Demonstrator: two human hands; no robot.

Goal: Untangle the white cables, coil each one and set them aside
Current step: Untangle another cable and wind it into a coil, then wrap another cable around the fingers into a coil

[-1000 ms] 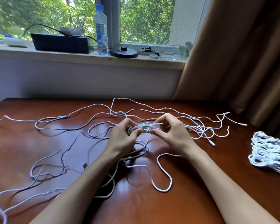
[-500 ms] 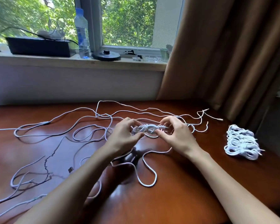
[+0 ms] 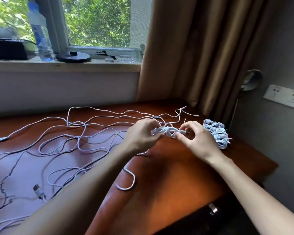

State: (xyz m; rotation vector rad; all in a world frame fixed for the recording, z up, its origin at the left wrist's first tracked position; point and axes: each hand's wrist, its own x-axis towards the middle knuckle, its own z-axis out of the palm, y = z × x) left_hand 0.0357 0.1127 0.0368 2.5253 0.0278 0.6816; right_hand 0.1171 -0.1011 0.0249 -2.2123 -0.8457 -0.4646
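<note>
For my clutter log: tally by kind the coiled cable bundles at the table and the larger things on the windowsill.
Cable coil held between left hand and right hand: 1
Pile of finished coils: 1 (coils inside too bunched to count)
Water bottle: 1
Black box: 1
Black round base: 1
Total: 5

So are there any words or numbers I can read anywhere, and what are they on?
No text here can be read.
Water bottle on the windowsill: it has a blue label, but the print is too blurred to read.
Wall socket plate: no readable marking.
</note>
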